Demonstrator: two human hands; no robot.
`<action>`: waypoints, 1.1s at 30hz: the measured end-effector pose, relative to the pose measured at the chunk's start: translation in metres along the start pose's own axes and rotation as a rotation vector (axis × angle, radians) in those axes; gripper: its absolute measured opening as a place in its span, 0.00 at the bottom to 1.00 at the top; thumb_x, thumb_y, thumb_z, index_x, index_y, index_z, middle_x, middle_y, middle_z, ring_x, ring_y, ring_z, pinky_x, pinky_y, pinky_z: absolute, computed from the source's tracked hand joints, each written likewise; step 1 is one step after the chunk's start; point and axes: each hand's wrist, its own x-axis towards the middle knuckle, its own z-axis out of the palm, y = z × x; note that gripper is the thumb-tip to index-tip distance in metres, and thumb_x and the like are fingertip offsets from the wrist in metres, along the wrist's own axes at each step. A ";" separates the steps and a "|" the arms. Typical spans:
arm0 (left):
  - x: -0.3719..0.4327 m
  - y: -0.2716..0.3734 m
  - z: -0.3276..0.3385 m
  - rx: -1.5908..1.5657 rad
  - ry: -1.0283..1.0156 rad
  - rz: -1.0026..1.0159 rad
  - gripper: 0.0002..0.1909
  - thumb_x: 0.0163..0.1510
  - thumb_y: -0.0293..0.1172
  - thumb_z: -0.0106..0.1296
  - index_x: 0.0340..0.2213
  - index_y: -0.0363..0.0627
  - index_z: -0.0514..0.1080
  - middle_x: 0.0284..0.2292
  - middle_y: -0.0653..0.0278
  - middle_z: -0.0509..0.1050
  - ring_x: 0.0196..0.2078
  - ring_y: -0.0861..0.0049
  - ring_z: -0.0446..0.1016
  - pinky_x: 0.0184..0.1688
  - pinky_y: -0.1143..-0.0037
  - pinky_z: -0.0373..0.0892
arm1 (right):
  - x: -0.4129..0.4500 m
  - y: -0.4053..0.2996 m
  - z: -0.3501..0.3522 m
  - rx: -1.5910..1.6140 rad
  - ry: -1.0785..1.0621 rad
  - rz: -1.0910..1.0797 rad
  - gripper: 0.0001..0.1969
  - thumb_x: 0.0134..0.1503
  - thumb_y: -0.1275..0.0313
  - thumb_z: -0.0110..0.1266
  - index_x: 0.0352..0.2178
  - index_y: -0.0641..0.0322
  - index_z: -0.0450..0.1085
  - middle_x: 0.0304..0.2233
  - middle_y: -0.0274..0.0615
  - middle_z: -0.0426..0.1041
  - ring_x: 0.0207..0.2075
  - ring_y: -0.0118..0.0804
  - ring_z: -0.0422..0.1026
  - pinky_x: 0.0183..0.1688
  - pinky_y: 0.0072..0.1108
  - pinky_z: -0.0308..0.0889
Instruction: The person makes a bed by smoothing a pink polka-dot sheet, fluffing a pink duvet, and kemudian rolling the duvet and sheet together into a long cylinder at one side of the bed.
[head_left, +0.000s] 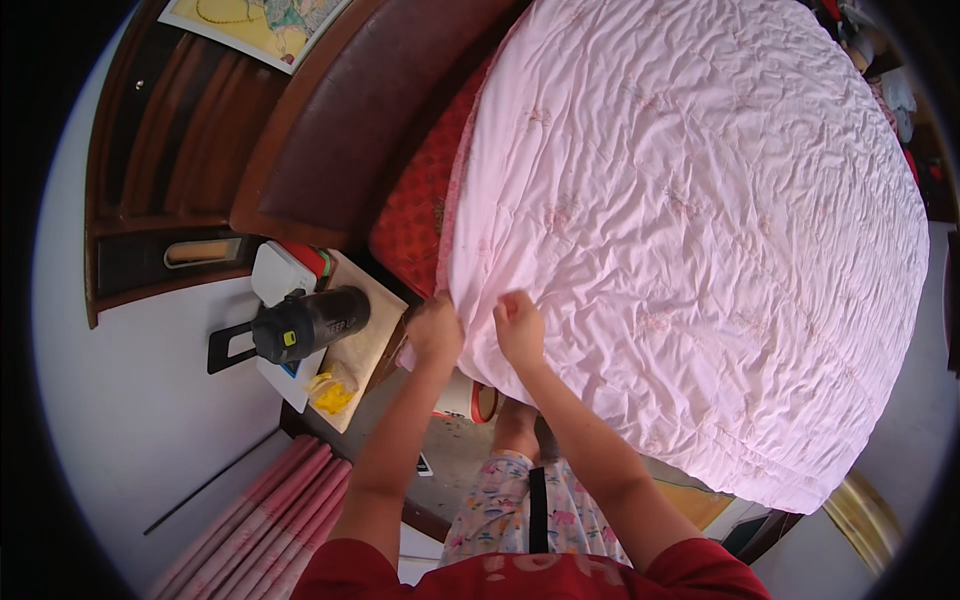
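A pale pink quilt (675, 210) with small embroidered motifs spreads wrinkled across the bed. My left hand (436, 330) is closed on its edge at the near corner by the headboard, and a bit of pink cloth (406, 356) shows below the fist. My right hand (520, 330) is curled over the quilt a short way to the right; whether any cloth is pinched in it is hidden. Between the quilt and the headboard, a strip of red patterned bedding (416, 214) shows.
The padded headboard (337, 127) rises at upper left. A dark water bottle (315, 322), a white box (281, 271) and a yellow packet (331, 394) crowd the bedside table (367, 337). A white-and-red bucket (469, 401) stands under the quilt's edge. Pink curtains (262, 517) hang at lower left.
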 end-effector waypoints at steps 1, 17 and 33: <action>-0.007 0.011 0.017 0.050 0.027 0.007 0.12 0.43 0.30 0.52 0.32 0.44 0.67 0.27 0.59 0.72 0.29 0.64 0.74 0.31 0.67 0.70 | 0.015 -0.019 0.004 0.001 0.052 -0.032 0.18 0.50 0.61 0.52 0.33 0.68 0.65 0.27 0.54 0.73 0.31 0.53 0.73 0.35 0.34 0.67; 0.003 -0.017 0.061 -0.665 -0.055 0.091 0.47 0.34 0.43 0.64 0.54 0.40 0.54 0.48 0.48 0.64 0.50 0.54 0.64 0.48 0.62 0.64 | 0.065 0.067 0.028 1.144 -0.183 0.507 0.19 0.55 0.70 0.53 0.45 0.72 0.64 0.42 0.49 0.71 0.40 0.39 0.71 0.45 0.28 0.68; 0.014 -0.008 0.077 -0.446 -0.309 -0.187 0.61 0.27 0.45 0.68 0.58 0.46 0.42 0.49 0.44 0.62 0.48 0.51 0.66 0.48 0.63 0.65 | 0.040 0.067 0.031 0.602 0.022 0.508 0.23 0.56 0.62 0.53 0.45 0.70 0.63 0.36 0.43 0.70 0.35 0.30 0.67 0.38 0.24 0.65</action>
